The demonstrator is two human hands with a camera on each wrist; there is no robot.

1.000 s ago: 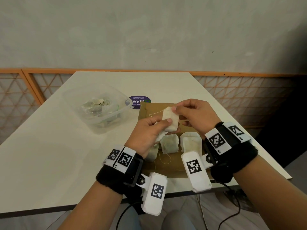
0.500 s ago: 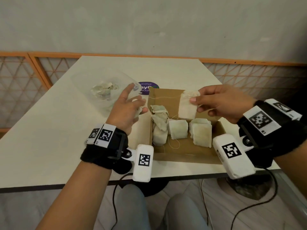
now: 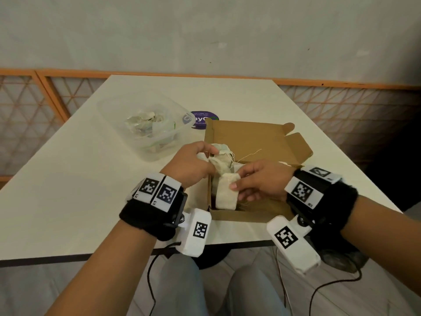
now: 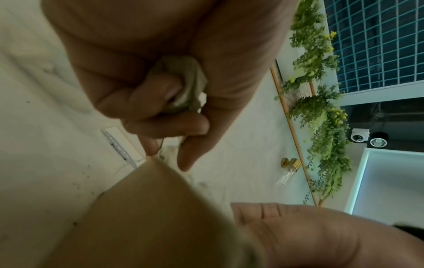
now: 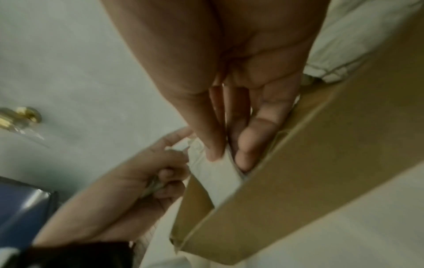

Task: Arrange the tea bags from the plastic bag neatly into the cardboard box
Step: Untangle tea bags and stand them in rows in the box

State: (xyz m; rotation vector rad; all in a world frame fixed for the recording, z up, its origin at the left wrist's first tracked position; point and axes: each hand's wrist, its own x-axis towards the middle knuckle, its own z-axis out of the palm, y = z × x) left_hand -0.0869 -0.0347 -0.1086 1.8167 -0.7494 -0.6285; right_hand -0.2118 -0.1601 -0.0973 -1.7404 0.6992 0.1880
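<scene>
1. I am now pressing a tea bag [image 3: 226, 192] down into the near left corner of the cardboard box [image 3: 257, 215] with my right hand [image 3: 259, 182], pinching it; half a second ago I was holding it above the box.
2. My left hand [image 3: 191, 164] is clenching a crumpled tea bag [image 4: 183, 85] at the box's left wall, having come back from the plastic bag [image 3: 148, 124] (more bags inside).
3. Another placement is nearly finishing on the worktop [image 3: 68, 190].
</scene>
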